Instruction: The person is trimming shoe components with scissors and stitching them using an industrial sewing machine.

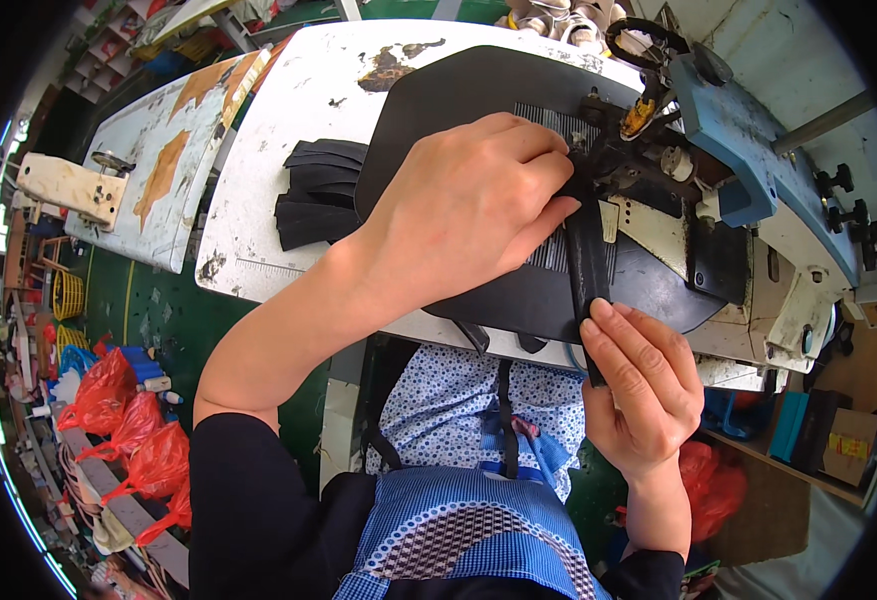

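A long narrow black strip (586, 260) runs from the working head of a sewing machine (748, 140) down toward my body. My left hand (483, 205) reaches over the black plate (433, 95). Its fingers are curled together at the strip's upper part, close beside the machine's foot, and the fingertips are partly hidden. Lower down, at the near edge of the plate, my right hand (648, 385) pinches the strip's near end between thumb and fingers. Left of the plate lies a stack of black pieces (323, 190), fanned out on the white table (268, 235).
The machine's blue arm (733, 150) and metal parts stand close to the right of my hands. A second worktable (148, 150) is at the left. Red plastic bags (148, 440) hang low at the left. Boxes (848, 445) sit on a shelf at the right.
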Motion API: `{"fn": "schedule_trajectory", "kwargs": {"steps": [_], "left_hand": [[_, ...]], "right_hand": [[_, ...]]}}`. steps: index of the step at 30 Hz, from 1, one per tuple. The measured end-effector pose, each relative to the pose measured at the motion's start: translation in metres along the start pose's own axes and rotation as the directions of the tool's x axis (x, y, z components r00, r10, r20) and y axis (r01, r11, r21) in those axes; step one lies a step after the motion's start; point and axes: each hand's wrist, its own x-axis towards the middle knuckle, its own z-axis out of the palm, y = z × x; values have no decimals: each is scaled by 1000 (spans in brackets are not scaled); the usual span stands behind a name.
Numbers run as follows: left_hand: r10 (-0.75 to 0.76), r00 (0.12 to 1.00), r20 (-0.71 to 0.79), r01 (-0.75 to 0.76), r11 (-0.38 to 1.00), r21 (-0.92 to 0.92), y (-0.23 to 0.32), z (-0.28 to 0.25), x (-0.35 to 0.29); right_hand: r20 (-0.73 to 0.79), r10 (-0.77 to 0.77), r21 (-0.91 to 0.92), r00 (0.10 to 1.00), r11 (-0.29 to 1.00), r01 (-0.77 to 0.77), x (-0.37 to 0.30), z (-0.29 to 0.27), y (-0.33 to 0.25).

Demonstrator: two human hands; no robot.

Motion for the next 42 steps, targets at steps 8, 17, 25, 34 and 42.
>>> {"fn": "schedule_trajectory", "kwargs": {"steps": [8, 17, 25, 34, 42], "left_hand": [[39, 999, -6, -39, 999, 16, -8, 0, -1], [35, 999, 33, -35, 999, 13, -14, -2, -1], [37, 998, 52, -38, 999, 11, -18, -2, 3], [41, 996, 75, -39, 999, -33, -37, -3, 14], [60, 989, 132, -55, 997, -44, -64, -2, 35]], "right_hand": [[2, 44, 33, 999, 999, -44, 5, 5, -1], [8, 20, 10, 1000, 1000, -20, 20, 10, 2], [-24, -2, -1, 1000, 1000, 2, 27, 18, 7], [-4, 9, -13, 1000, 1000, -10, 35, 22, 10], [46, 45, -41, 998, 998, -43, 44, 26, 12]]}}
